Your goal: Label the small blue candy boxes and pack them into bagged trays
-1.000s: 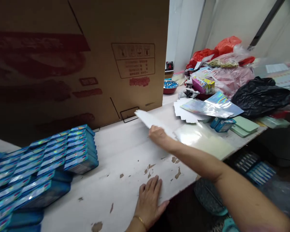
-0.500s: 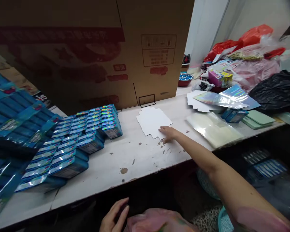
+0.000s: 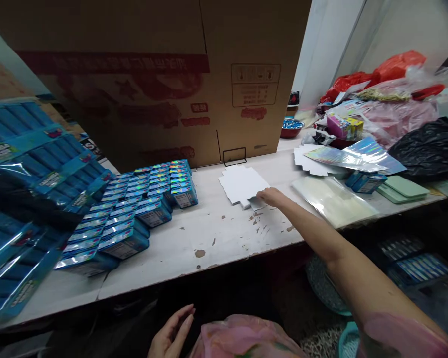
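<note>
On table (image 3: 227, 238), right hand (image 3: 270, 196) clamped on white card (image 3: 242, 182) corner; below, left hand (image 3: 170, 334) half-curled, thumb apart

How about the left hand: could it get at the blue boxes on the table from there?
Probably yes. The left hand seems to hold nothing, and only the table's front edge appears to lie between it and the nearest blue boxes.

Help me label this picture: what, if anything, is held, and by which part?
The right grip pinches the white card by its near right corner; whether one layer or more, I cannot tell. The left grip shows nothing in it.
</note>
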Motion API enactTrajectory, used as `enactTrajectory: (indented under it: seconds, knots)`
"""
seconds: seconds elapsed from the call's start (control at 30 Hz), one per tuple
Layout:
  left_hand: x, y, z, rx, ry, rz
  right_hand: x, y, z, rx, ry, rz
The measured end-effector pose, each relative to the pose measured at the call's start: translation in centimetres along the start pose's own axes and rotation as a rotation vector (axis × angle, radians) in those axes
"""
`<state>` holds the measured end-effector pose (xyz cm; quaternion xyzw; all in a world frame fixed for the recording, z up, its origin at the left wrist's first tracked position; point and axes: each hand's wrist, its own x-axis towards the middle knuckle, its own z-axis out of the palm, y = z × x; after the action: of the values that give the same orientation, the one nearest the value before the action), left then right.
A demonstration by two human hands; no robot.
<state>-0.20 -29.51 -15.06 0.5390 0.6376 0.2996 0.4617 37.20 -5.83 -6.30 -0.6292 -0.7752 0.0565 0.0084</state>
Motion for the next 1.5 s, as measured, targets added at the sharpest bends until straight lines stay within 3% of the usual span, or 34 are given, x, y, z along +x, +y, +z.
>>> enactTrajectory:
  seconds: [0.1, 0.13, 0.2, 0.3, 0.33, 0.4, 0.5, 0.57, 0.67, 0.8, 0.97, 1.17, 1.3, 1.4, 1.5]
  knots:
    - [0.7, -0.2, 0.1, 0.037, 0.024, 0.093, -2.7, -4.2, -0.6, -0.116, 0.271, -0.061]
    - [0.9, -0.2, 0.2, 0.059, 0.06, 0.146, -4.0, -6.2, -0.2, -0.15, 0.387, -0.12]
    - [1.4, -0.1, 0.5, 0.146, 0.21, 0.271, -6.7, -10.8, 1.8, -0.184, 0.501, -0.277]
    - [2.6, 0.2, 0.6, 0.403, 0.466, 0.489, -10.5, -17.0, 6.6, -0.164, 0.484, -0.514]
    - [3.2, 0.2, 0.4, 0.503, 0.487, 0.567, -11.5, -18.4, 8.2, -0.151, 0.459, -0.526]
    - [4.8, 0.1, 0.0, 0.679, 0.366, 0.69, -12.8, -19.9, 10.7, -0.122, 0.41, -0.515]
    - [7.2, -0.4, -0.8, 0.816, 0.112, 0.791, -13.8, -19.8, 12.4, -0.1, 0.377, -0.508]
    - [8.4, -0.6, -1.1, 0.831, 0.031, 0.816, -14.2, -19.1, 12.6, -0.098, 0.381, -0.522]
    - [9.5, 0.2, -1.0, 0.795, 0.018, 0.815, -14.7, -18.1, 12.5, -0.074, 0.392, -0.523]
    - [9.8, 3.0, 0.3, 0.785, 0.067, 0.785, -15.0, -17.2, 13.6, -0.015, 0.446, -0.56]
    - [9.8, 6.6, 2.7, 1.038, -0.121, 0.792, -14.6, -16.7, 14.5, 0.058, 0.474, -0.542]
    - [10.6, 6.8, 2.1, 1.022, -0.255, 0.784, -14.2, -16.2, 13.6, 0.084, 0.416, -0.586]
    - [11.1, 7.1, 1.1, 1.045, -0.113, 0.719, -14.2, -16.6, 13.9, 0.088, 0.434, -0.558]
    - [10.7, 8.2, 1.9, 1.098, -0.139, 0.656, -14.3, -16.9, 13.8, 0.089, 0.424, -0.526]
    - [10.2, 9.2, 3.3, 1.135, -0.208, 0.655, -14.6, -16.1, 12.8, 0.094, 0.337, -0.593]
